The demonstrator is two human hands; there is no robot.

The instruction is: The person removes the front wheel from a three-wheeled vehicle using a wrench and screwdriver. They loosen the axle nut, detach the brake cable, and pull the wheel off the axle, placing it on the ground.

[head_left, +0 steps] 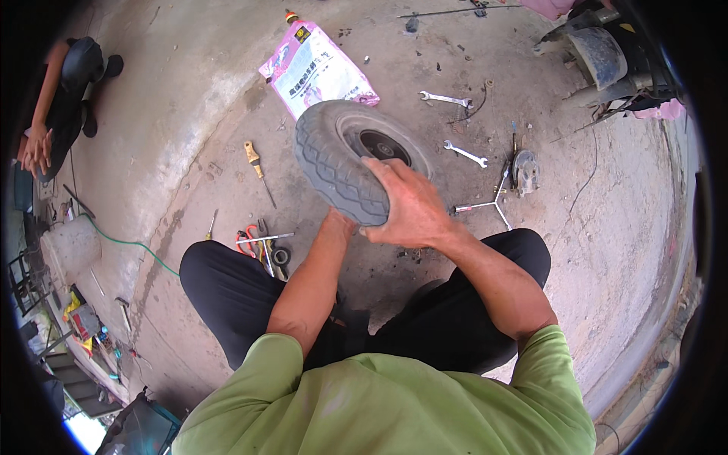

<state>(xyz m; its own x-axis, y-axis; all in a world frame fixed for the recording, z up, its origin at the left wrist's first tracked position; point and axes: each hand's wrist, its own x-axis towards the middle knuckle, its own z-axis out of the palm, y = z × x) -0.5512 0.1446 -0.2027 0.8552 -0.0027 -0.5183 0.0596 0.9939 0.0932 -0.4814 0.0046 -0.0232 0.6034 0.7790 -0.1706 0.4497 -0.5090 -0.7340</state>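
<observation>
A small wheel with a grey, treaded tyre [327, 161] is tilted up in front of me, its dark hub facing up and to the right. My right hand [409, 205] grips its near right side, thumb on the tread and fingers reaching over the sidewall to the rim. Only the wrist end of my left hand [345, 219] shows; it goes under the tyre's near left edge and holds the wheel from below, fingers hidden. Just beyond the wheel lies a pink and white plastic package [322, 72], its lower end close behind the tyre.
Right of the wheel lie two spanners [446, 99] [465, 154], a three-armed socket wrench [497, 201] and a round metal part [525, 173]. A yellow-handled screwdriver [258, 168] and red-handled pliers [246, 241] lie left. Another person's hands [36, 152] show far left; vehicle parts [599, 61] stand far right.
</observation>
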